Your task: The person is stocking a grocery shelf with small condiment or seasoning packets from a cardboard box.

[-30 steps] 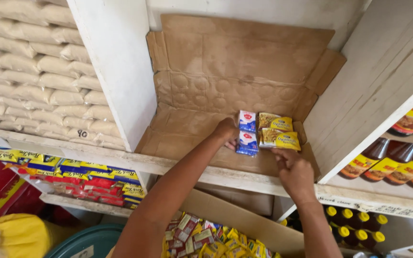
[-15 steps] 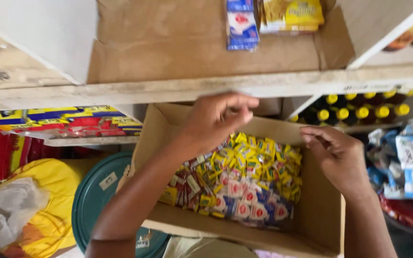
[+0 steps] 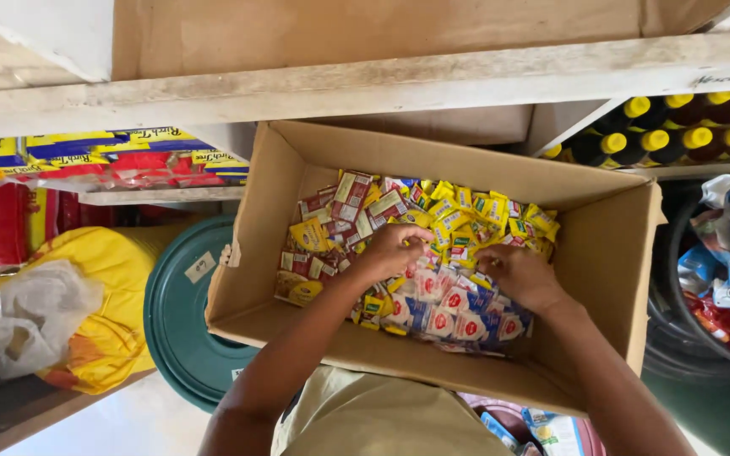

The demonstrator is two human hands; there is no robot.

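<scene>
Shelf: pale wooden shelf board [image 3: 433, 80] spans the top, with a flattened brown cardboard sheet [image 3: 365, 34] lying on it.
Box: open brown cardboard box [image 3: 610, 253] sits below the shelf edge, flaps up.
Lid: round teal plastic lid [image 3: 181, 329] just beside the box's left wall.
Bag: yellow plastic sack [image 3: 111, 287] left of the lid.
Bottles: dark bottles with yellow caps [image 3: 678, 135] lie under the shelf's right end.
Sachets: small yellow, red and blue foil sachets [image 3: 441, 262] fill the box floor; yellow toward the far wall, blue with red spots at the near wall.
Left hand: left hand [image 3: 394, 251] curls, fingers closing on sachets at the box's middle.
Right hand: right hand [image 3: 519, 274] presses fingers-down into the sachets toward the right wall; whether it grips any cannot be told.
</scene>
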